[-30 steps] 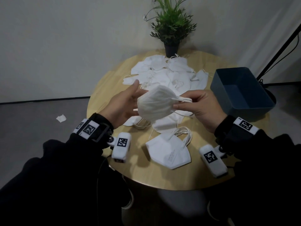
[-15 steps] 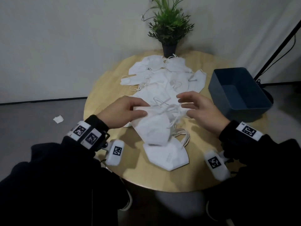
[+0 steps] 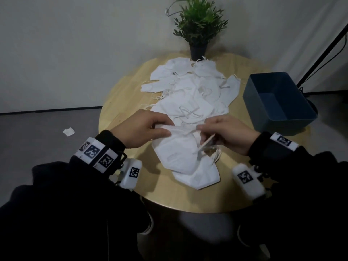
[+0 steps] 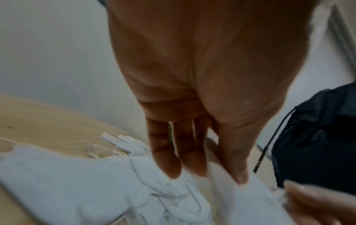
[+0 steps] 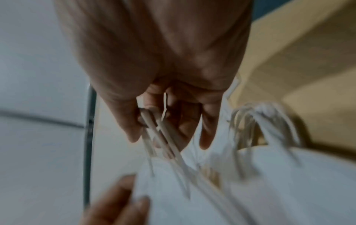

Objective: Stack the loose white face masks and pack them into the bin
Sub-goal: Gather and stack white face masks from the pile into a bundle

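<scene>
A folded white mask (image 3: pixel 177 153) lies on top of another white mask (image 3: pixel 201 178) near the table's front edge. My left hand (image 3: pixel 148 129) pinches the top mask's left end between thumb and fingers (image 4: pixel 227 170). My right hand (image 3: pixel 224 134) grips the mask's ear loops (image 3: pixel 205 144), pulled taut; in the right wrist view the loops (image 5: pixel 159 132) run through its curled fingers. A loose pile of white masks (image 3: pixel 192 91) covers the table's middle and back. The dark blue bin (image 3: pixel 278 102) stands at the right with nothing visible inside.
The round wooden table (image 3: pixel 122 102) carries a potted green plant (image 3: pixel 199 27) at its back edge behind the pile. A scrap of white paper (image 3: pixel 68 131) lies on the grey floor to the left. A black stand leg (image 3: pixel 323 51) slants behind the bin.
The mask held up between both hands came down onto the mask near the front edge. My right hand let go of it, then took its ear loops; my left hand kept its end.
</scene>
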Action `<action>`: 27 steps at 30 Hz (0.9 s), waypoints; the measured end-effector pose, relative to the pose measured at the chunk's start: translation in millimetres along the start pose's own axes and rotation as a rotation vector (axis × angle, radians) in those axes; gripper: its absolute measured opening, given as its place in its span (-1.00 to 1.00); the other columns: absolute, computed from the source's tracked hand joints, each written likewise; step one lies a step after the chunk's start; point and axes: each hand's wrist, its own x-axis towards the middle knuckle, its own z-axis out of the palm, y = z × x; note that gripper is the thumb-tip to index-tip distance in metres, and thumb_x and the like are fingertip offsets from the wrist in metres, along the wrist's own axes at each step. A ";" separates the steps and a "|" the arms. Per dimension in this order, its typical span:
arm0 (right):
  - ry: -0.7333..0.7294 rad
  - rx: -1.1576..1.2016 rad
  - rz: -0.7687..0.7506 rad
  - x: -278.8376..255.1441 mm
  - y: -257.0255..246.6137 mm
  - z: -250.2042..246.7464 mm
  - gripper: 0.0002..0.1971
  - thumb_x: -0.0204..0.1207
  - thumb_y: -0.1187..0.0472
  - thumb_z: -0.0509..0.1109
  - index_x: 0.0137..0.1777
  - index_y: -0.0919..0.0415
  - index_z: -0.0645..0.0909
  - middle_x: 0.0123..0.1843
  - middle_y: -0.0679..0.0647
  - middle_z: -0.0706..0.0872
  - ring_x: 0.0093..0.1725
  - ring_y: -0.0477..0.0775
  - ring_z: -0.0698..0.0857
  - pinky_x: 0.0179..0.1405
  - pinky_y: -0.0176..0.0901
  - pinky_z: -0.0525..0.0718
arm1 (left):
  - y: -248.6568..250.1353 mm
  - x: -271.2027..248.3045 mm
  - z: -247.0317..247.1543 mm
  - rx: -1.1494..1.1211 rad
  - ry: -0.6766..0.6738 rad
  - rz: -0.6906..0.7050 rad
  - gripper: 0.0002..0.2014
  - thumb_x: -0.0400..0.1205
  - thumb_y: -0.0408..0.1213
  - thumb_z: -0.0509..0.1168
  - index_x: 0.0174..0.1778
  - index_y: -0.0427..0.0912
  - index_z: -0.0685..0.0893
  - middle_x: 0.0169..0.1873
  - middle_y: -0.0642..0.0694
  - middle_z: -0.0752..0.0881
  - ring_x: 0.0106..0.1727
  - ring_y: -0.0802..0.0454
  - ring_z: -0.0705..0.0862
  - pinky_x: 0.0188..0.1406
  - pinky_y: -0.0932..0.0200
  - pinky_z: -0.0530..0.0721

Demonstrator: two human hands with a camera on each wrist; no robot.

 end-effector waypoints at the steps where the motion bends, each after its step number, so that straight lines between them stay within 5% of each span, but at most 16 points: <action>1: 0.032 0.197 0.022 -1.0 -4.4 -2.7 -0.77 0.67 0.28 0.46 -0.20 0.39 0.62 -0.33 0.25 0.70 -0.31 0.18 0.71 -0.21 -0.05 0.80 | -2.3 -1.6 0.7 -0.026 0.004 -0.033 -0.90 0.71 -0.20 0.48 0.05 0.14 0.80 -0.17 0.38 0.79 -0.12 0.31 0.71 -0.12 0.42 0.54; 4: 0.123 0.534 0.046 -1.4 -12.9 -15.2 -0.66 0.67 0.36 0.38 -0.34 0.15 0.43 -0.50 0.07 0.40 -0.51 0.02 0.47 -0.29 -0.05 0.68 | -1.9 -6.3 4.3 -0.225 0.013 -0.110 -0.95 0.71 -0.26 0.48 0.06 -0.06 0.82 -0.13 0.03 0.87 -0.11 0.00 0.83 -0.05 0.10 0.76; 6: 0.148 0.408 0.077 -0.2 -10.1 -21.7 -0.56 0.65 0.41 0.40 -0.42 0.07 0.40 -0.52 0.01 0.31 -0.54 -0.03 0.37 -0.36 -0.10 0.52 | 0.7 -10.0 8.0 -0.325 -0.017 -0.140 -0.91 0.71 -0.28 0.47 0.10 -0.17 0.81 -0.10 -0.19 0.88 -0.05 -0.24 0.86 0.05 -0.05 0.83; 8: 0.155 0.211 0.152 -1.1 -2.7 -25.4 -0.63 0.60 0.47 0.44 -0.37 0.10 0.55 -0.51 0.03 0.42 -0.52 0.00 0.50 -0.41 -0.10 0.57 | 0.4 -12.5 15.6 -0.349 -0.060 -0.191 -0.89 0.71 -0.29 0.48 0.09 -0.22 0.81 -0.11 -0.28 0.88 -0.06 -0.32 0.86 0.07 -0.12 0.85; 12: 0.183 -0.030 0.210 -6.3 8.5 -22.2 -0.86 0.56 0.53 0.45 -0.05 0.30 0.67 -0.45 0.14 0.58 -0.50 0.03 0.63 -0.51 -0.16 0.58 | 0.9 -14.4 44.8 -0.308 -0.130 -0.269 -0.91 0.66 -0.30 0.53 0.00 -0.23 0.79 -0.26 -0.25 0.84 -0.23 -0.24 0.86 -0.05 -0.13 0.88; 17: 0.190 -0.195 0.222 -9.2 16.6 -15.5 -0.80 0.52 0.52 0.45 0.11 0.38 0.66 -0.39 0.32 0.72 -0.39 0.28 0.65 -0.35 0.05 0.74 | 5.7 -13.6 70.2 -0.260 -0.115 -0.342 -0.90 0.59 -0.31 0.60 -0.10 -0.18 0.80 -0.31 -0.05 0.82 -0.37 -0.14 0.86 -0.32 0.01 0.83; 21: 0.194 -0.214 0.226 -6.4 17.9 -15.4 -0.81 0.53 0.52 0.46 0.12 0.43 0.66 -0.31 0.35 0.73 -0.42 0.27 0.71 -0.36 0.11 0.78 | 8.5 -12.9 72.2 -0.253 -0.114 -0.384 -0.87 0.57 -0.31 0.61 -0.05 -0.16 0.81 -0.26 -0.13 0.86 -0.40 -0.13 0.86 -0.34 -0.15 0.83; 24: 0.197 -0.236 0.234 -3.8 21.0 -17.3 -0.84 0.52 0.49 0.49 0.08 0.39 0.69 -0.26 0.34 0.78 -0.33 0.35 0.77 -0.19 0.31 0.83 | 10.6 -12.4 73.2 -0.236 -0.101 -0.393 -0.80 0.55 -0.30 0.63 0.01 -0.05 0.78 -0.25 -0.13 0.85 -0.41 -0.16 0.85 -0.36 -0.25 0.83; 27: 0.210 -0.259 0.217 -1.6 23.8 -17.9 -0.85 0.51 0.47 0.52 0.05 0.37 0.71 -0.21 0.36 0.80 -0.42 0.24 0.77 -0.24 0.19 0.81 | 11.3 -12.3 73.8 -0.181 -0.087 -0.377 -0.79 0.53 -0.26 0.64 -0.03 -0.01 0.76 -0.23 -0.15 0.84 -0.43 -0.15 0.82 -0.43 -0.25 0.81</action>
